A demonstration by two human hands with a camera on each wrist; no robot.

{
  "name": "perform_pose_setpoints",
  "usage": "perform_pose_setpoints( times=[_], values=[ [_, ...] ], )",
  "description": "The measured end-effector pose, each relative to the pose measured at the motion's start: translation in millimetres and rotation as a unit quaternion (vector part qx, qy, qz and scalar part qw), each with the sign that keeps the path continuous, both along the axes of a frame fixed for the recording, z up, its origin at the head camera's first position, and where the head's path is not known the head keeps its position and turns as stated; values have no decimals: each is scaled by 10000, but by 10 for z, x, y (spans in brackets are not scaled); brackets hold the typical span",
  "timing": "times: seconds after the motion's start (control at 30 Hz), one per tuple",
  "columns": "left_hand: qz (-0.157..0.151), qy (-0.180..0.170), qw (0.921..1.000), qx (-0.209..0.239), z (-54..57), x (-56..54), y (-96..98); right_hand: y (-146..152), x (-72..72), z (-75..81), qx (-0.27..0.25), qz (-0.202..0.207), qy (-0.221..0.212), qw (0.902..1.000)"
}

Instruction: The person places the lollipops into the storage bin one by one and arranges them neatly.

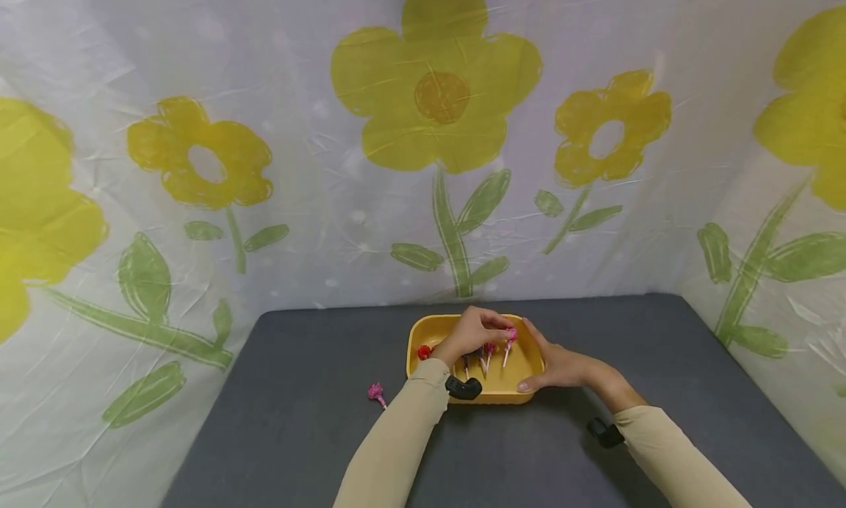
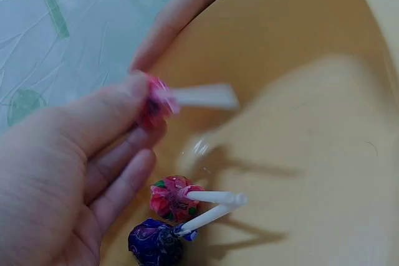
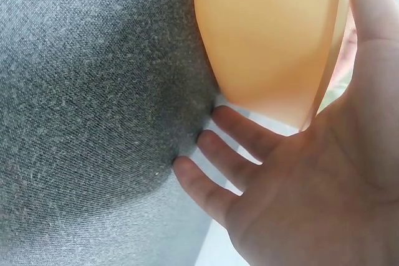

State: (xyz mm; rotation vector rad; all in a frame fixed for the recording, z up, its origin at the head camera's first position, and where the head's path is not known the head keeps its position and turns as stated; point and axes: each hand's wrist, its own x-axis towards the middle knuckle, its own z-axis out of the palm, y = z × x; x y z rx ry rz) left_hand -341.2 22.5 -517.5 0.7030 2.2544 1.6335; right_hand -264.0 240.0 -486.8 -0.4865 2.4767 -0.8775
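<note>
In the head view my left hand [image 1: 472, 332] reaches over a yellow plastic tray [image 1: 432, 396]. Its thumb and fingers pinch the head of a pink-wrapped lollipop [image 2: 161, 101], whose white stick points away from the palm. Just below that hand, a pink lollipop [image 2: 174, 199] and a dark blue one [image 2: 154, 242] lie in the tray with their sticks crossing. My right hand [image 1: 562, 367] holds the tray's right end, thumb at the near corner and a finger along the far one. Three of its fingers [image 3: 215, 194] spread outside the tray wall.
A red lollipop [image 1: 424, 352] sits at the tray's left side. Another pink lollipop [image 1: 375, 391] lies outside on the dark grey table [image 1: 317, 442], left of the tray and close to my left sleeve [image 1: 396, 442]. Behind the table hangs a flower-printed curtain [image 1: 317, 200].
</note>
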Motion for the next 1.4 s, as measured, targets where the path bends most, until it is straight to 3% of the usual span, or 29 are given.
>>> perform_pose_setpoints(
  times=[0.33,0.5,0.67,0.8,0.97,1.07,1.23,1.4],
  values=[
    [-9,597,9964,-598,2,-2,20,1,15,41,56,13,22,10000],
    [-52,588,9954,-758,6,-2,33,6,18,46,0,39,0,10000],
    [-515,368,9919,-1105,57,31,39,9,18,46,-64,83,20,9999],
    [-917,480,9838,-1462,83,53,45,11,10,36,-68,85,41,9999],
    [-1167,503,9790,-1597,64,48,59,14,4,31,-66,96,61,9999],
    [-1086,605,9776,-1701,45,34,79,11,7,36,-75,136,106,9998],
    [-602,905,9777,-1797,33,17,105,3,20,50,-73,120,77,9999],
    [-712,887,9753,-1891,34,39,108,-3,31,52,-77,112,62,9999]
  ],
)
